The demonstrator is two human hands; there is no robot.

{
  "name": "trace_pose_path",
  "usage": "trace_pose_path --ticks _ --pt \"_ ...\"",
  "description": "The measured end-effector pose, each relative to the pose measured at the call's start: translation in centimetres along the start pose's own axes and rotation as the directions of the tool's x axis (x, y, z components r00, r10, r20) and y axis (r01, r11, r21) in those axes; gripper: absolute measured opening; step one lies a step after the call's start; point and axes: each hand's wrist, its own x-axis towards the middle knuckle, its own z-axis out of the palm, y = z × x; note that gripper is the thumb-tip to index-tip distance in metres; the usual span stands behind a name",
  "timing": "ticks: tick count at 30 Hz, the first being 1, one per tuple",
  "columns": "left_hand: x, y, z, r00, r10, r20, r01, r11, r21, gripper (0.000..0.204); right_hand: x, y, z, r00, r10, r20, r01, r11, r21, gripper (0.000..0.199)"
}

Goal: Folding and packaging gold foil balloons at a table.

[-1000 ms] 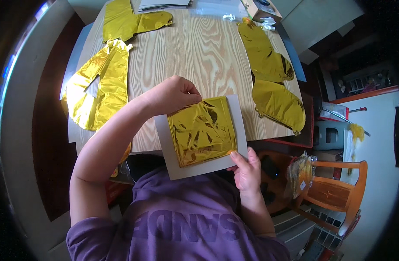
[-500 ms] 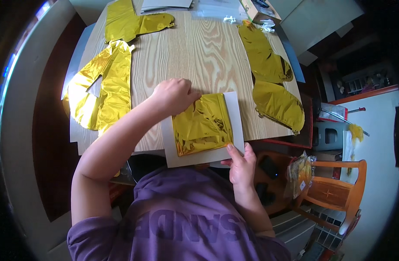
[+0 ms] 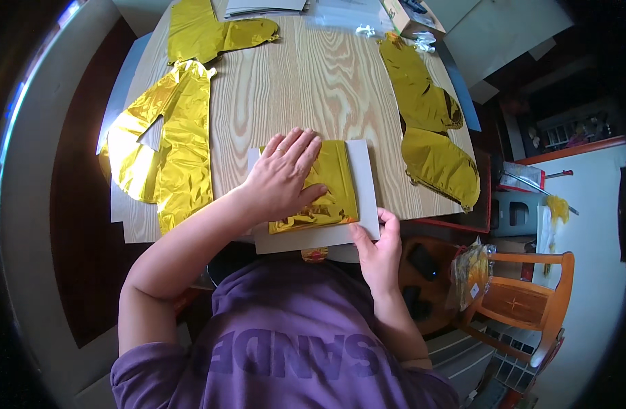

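A gold foil balloon (image 3: 337, 177), folded into a flat rectangle, lies on a pale grey card (image 3: 365, 163) at the table's near edge. My left hand (image 3: 286, 170) rests flat across the foil's left part, fingers stretched toward the far side and covering some of it. The card's near right corner is pinched in my right hand (image 3: 380, 249), thumb on top by the foil's corner and fingers at the card's edge. Part of the card sticks out past the table edge toward me.
Unfolded gold foil balloons lie at the table's left (image 3: 183, 143), far left (image 3: 197, 34) and right (image 3: 439, 160). At the back are grey cards (image 3: 265, 7), clear plastic sheets (image 3: 340, 13) and a small box (image 3: 422, 26). A wooden chair (image 3: 524, 293) stands to the right.
My left hand has gone from a closed grip at the foil's far left corner to lying flat over it. The card and foil have shifted slightly left and away from me.
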Motion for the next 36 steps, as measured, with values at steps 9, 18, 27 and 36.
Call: trace_pose_path --ticks 9,18,27,36 --pt "-0.4 -0.8 0.3 0.998 0.068 0.017 -0.068 0.998 -0.013 0.079 -1.1 -1.0 -2.8 0.827 -0.475 0.3 0.535 0.501 -0.681 0.068" --pt "-0.6 -1.7 -0.2 0.989 0.121 0.087 -0.127 0.99 0.064 0.081 1.1 -0.9 -1.9 0.769 -0.546 0.332 0.618 0.502 -0.606 0.058" --pt "-0.8 -3.0 -1.1 0.968 0.229 0.105 -0.235 0.971 0.045 0.084 1.8 -2.0 -2.2 0.8 -0.478 0.364 0.598 0.58 -0.552 0.061" --pt "-1.1 -3.4 -0.5 0.966 0.259 0.022 -0.26 0.964 0.063 0.085 8.6 -7.3 4.2 0.71 -0.603 0.363 0.704 0.609 -0.366 0.05"
